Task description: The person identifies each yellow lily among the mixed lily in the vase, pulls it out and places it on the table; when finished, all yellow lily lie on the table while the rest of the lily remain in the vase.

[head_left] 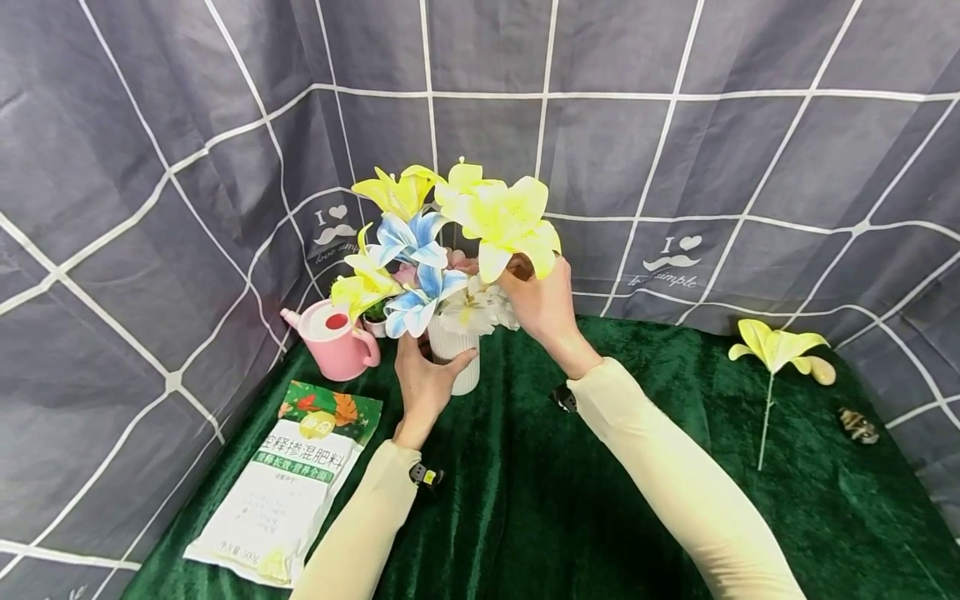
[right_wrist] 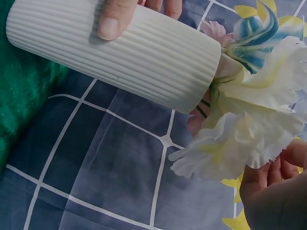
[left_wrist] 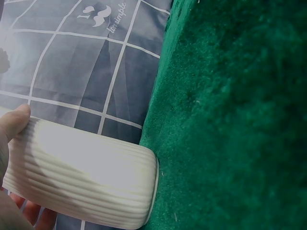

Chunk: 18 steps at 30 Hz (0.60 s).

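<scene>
A white ribbed vase (head_left: 467, 379) stands on the green cloth, filled with artificial flowers. My left hand (head_left: 426, 382) grips its side, thumb across the front; the left wrist view shows the vase's lower part (left_wrist: 91, 172) and its base on the cloth. At the bouquet's right, my right hand (head_left: 546, 307) pinches a large yellow lily (head_left: 513, 218) just beneath its bloom, the fingertips partly hidden by petals. Blue lilies (head_left: 423, 300), white flowers (right_wrist: 225, 153), pink blooms and more yellow lilies (head_left: 397, 193) crowd the vase's mouth.
A pink watering can (head_left: 333, 346) stands left of the vase, close to a small potted plant (head_left: 375, 317). In front of it lies a fertilizer bag (head_left: 285, 492). Far right are a single yellow lily (head_left: 776, 346) and a patterned shell-like object (head_left: 858, 425). Grey checked curtains surround the table.
</scene>
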Motion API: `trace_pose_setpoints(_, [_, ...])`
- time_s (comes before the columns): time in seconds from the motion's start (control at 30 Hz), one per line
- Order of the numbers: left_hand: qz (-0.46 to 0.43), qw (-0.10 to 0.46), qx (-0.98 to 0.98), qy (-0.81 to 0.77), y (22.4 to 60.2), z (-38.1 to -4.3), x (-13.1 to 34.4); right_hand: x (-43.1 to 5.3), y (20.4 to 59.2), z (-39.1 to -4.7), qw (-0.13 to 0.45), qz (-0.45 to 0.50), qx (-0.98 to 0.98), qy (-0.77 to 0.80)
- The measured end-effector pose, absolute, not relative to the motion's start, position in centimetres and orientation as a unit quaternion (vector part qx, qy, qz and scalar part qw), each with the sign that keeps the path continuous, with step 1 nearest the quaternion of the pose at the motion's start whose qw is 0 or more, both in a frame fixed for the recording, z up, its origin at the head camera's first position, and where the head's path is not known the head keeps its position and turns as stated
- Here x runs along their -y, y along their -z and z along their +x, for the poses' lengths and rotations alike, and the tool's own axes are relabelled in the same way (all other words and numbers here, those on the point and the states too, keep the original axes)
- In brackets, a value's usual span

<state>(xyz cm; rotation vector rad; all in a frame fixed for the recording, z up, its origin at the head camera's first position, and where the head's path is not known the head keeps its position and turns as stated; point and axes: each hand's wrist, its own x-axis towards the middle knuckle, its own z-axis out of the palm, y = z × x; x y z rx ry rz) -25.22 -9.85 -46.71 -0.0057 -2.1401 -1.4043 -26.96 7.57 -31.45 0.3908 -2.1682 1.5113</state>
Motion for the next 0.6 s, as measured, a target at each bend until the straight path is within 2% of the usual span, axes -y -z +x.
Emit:
trace_pose_setpoints(0.23, [-0.003,0.289,0.801,0.524,46.65,-25.28,9.75,-7.68,31.51,-26.56,0.227,0.137,0.762,-0.590])
trace_pose_setpoints(0.47, [-0.006,0.298,0.801,0.518,46.52,-25.31,9.74,-8.03,31.69,-26.17,0.233,0.185,0.666,-0.684])
trace_pose_setpoints(0.6, [-0.005,0.297,0.799,0.523,46.62,-25.30,9.79,-7.98,31.71,-26.15,0.131,0.237,0.418,-0.867])
